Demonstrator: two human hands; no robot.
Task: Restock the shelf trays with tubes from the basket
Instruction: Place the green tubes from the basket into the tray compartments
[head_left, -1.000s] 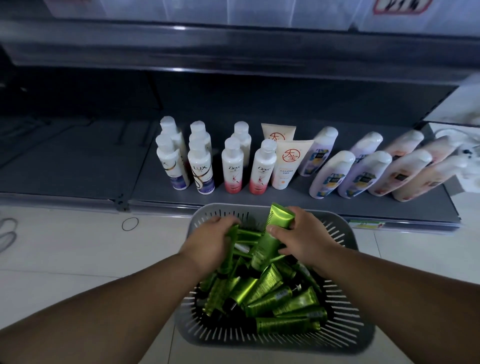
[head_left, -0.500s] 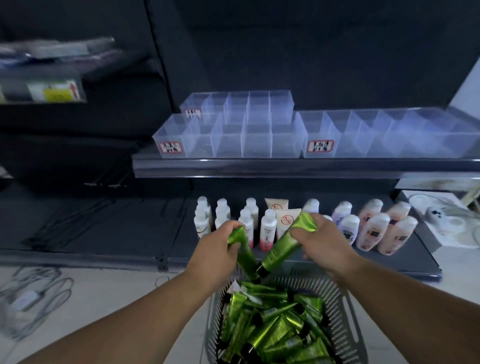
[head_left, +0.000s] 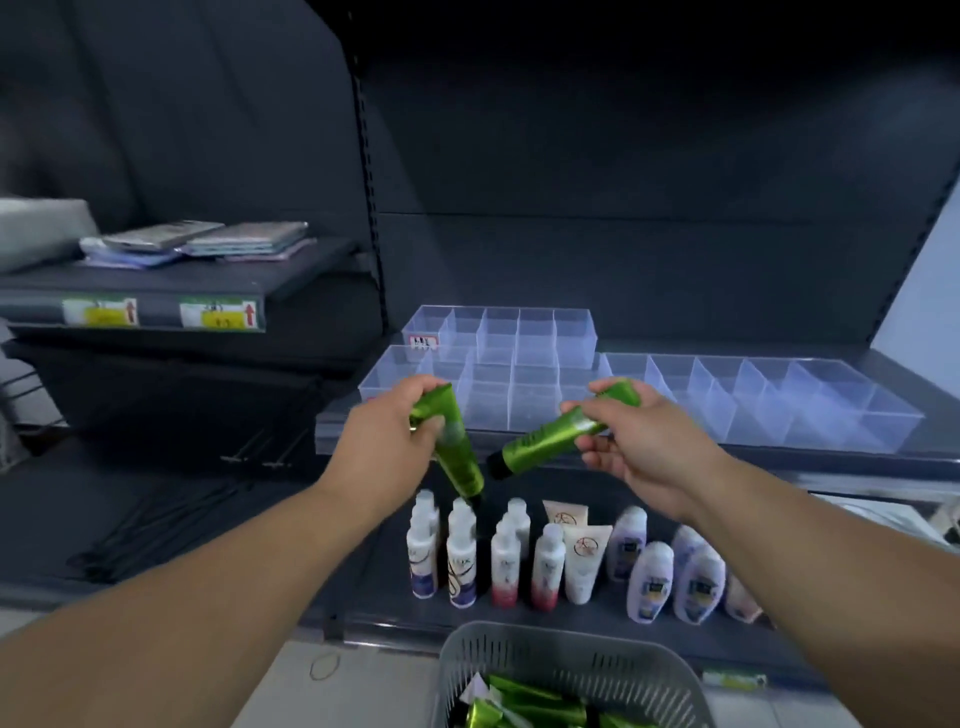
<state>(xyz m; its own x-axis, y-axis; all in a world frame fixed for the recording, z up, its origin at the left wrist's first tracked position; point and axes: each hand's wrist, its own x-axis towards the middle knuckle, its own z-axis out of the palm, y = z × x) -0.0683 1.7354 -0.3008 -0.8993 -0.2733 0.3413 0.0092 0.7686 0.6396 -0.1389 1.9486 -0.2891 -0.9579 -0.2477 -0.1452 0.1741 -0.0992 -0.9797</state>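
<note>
up from basket (head_left: 563, 638) | our left hand (head_left: 382, 449), right hand (head_left: 652, 441): fingers curled round tubes (head_left: 550, 441), just before trays (head_left: 810, 415) | we reckon drop-in's next

Glossy green plastic tubes (head_left: 451, 436), black caps (head_left: 497, 466); grey slotted plastic basket (head_left: 519, 656); clear compartmented plastic trays (head_left: 810, 410).

Single wide-angle view from a head-worn camera, facing forward and slightly downward at a dark shelving bay at close range, with the left hand (head_left: 387, 441) and right hand (head_left: 644, 447) near frame centre, the clear divided trays (head_left: 810, 415) just behind them, and the grey basket (head_left: 571, 644) cropped by the lower edge
</note>
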